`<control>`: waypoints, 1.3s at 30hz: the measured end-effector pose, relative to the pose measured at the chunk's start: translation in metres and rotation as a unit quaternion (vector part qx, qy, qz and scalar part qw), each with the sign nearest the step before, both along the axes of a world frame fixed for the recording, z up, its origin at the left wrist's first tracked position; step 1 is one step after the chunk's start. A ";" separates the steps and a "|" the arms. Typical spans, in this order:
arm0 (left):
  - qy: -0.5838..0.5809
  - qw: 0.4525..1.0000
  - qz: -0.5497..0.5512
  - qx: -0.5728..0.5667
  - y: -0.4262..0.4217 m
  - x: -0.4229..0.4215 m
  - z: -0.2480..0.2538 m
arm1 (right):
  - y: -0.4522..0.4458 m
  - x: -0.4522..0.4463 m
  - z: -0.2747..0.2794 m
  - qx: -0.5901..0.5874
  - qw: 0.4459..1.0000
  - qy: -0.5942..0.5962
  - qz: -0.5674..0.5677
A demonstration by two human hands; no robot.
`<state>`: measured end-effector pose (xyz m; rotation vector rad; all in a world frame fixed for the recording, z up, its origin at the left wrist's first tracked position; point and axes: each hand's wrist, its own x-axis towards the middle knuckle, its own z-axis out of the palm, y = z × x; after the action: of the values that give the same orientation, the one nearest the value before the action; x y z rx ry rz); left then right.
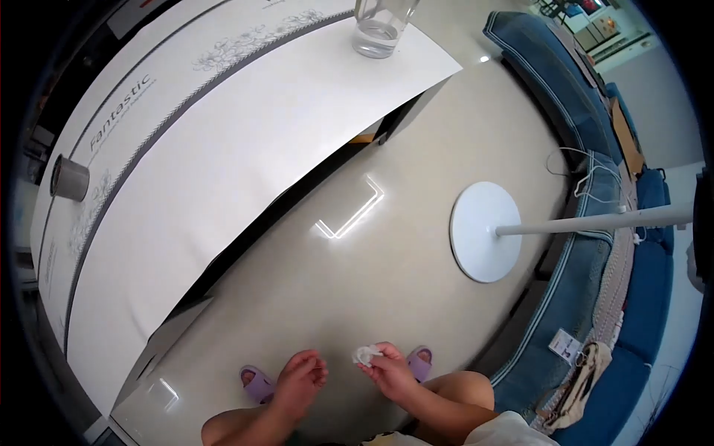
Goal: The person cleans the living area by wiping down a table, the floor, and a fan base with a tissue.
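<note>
In my right hand [392, 373] a small white crumpled bundle [367, 355] is pinched between thumb and fingers. It looks like tissue or soft loops, too small to tell which. My left hand [301, 377] is a short way to the left, its fingers curled in and closed. Whatever it may hold is hidden. The hands are apart, above my lap and the floor. Beyond them, at either side, are my feet in purple slippers [258, 385].
A long table with a white printed cover [216, 156] runs along the left. On it stand a clear glass of water [376, 37] and a grey metal cup [71, 178]. To the right are a white round stand base [485, 232] with a pole and a blue sofa [573, 297].
</note>
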<state>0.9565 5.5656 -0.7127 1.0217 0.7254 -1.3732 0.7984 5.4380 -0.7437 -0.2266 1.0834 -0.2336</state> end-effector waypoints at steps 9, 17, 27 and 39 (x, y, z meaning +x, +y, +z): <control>-0.170 0.982 -0.071 0.032 0.020 -0.060 -0.029 | 0.048 -0.025 -0.017 -0.002 0.988 0.113 0.110; -0.414 0.857 -0.305 0.021 0.098 -0.053 0.096 | 0.028 -0.032 0.127 -0.005 0.986 0.160 -0.054; -0.617 0.687 -0.383 0.018 -0.083 0.150 0.212 | -0.184 0.091 0.215 -0.187 0.970 0.108 -0.114; -0.649 0.735 -0.178 0.083 -0.387 0.214 0.144 | -0.471 0.249 0.155 -0.408 0.904 0.104 0.077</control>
<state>1.1705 5.1786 -0.5689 1.9668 -0.4547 -0.5556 1.0473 4.9669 -0.5891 -1.1092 1.1204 -0.5245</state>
